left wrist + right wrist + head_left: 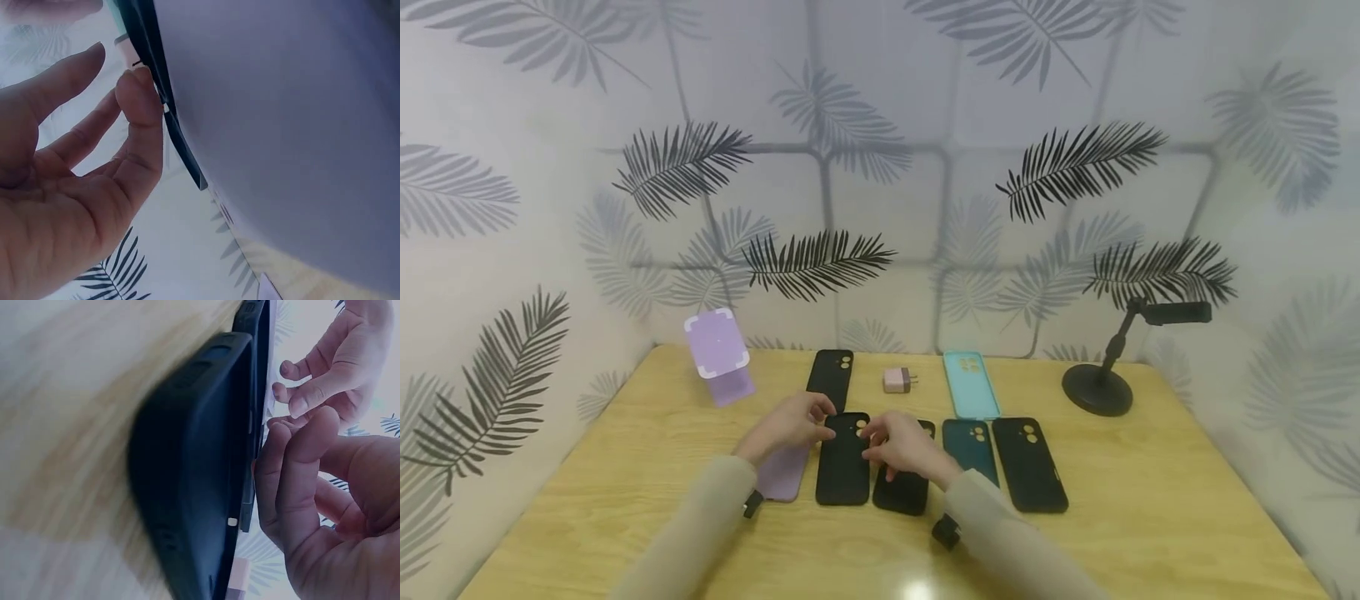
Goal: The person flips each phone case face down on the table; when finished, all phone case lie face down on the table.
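Between the two hands lies a black phone case (842,471), back up, its camera cutouts at the top right. My left hand (790,429) is at its upper left edge, fingers loosely bent and thumb apart from them in the left wrist view. Opposite, my right hand (906,446) hovers at its upper right, fingers bent with nothing held between them. Partly under the right hand is another black case (901,493). A lilac phone case (784,477) lies below the left hand, partly covered by it, and fills much of the left wrist view, blurred.
Behind the hands are a further black case (830,377), a pink charger plug (897,381) and a turquoise case (972,387). To the right lie a dark teal case (967,446) and a black case (1030,471). A lilac stand (718,346) and a black stand (1097,390) flank them.
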A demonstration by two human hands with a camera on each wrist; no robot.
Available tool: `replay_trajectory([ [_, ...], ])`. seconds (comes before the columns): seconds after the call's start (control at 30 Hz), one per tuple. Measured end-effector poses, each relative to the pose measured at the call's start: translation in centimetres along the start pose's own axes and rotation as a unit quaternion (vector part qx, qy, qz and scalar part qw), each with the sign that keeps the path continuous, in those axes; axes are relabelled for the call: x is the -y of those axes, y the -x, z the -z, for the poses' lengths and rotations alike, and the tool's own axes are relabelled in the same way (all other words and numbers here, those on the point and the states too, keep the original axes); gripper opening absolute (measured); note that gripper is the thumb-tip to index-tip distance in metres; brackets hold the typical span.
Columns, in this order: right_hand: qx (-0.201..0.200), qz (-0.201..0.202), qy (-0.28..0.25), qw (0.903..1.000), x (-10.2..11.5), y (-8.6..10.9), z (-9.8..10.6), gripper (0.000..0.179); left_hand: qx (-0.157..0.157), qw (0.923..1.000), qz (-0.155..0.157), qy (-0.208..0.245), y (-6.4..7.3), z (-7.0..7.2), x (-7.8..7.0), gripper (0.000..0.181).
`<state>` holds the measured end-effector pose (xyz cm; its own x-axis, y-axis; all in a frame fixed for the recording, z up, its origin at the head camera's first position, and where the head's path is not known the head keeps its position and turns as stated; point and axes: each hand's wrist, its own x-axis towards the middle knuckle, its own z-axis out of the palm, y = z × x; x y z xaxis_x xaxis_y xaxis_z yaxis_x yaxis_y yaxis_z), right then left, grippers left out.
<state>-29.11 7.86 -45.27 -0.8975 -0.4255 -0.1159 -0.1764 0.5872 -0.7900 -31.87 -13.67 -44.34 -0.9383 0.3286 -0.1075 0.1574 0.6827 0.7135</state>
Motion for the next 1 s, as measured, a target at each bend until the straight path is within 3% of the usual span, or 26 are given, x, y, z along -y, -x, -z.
replay_trajectory([
  [0.47, 0.001, -0.033, -0.033, 0.9989, -0.62, -0.64, 0.59, 0.023, 0.013, 0.9992, 0.007, -0.038, -0.43, -0.66, -0.18, 0.039],
  [0.77, -0.006, -0.02, -0.046, 0.9987, -0.97, -0.64, 0.57, 0.018, 0.004, 0.998, 0.007, -0.062, -0.38, -0.83, -0.19, 0.037],
  [1.0, 0.004, -0.032, -0.068, 0.9971, -0.67, -0.68, 0.63, 0.018, 0.009, 0.999, 0.02, -0.04, -0.21, -0.68, -0.64, 0.028],
])
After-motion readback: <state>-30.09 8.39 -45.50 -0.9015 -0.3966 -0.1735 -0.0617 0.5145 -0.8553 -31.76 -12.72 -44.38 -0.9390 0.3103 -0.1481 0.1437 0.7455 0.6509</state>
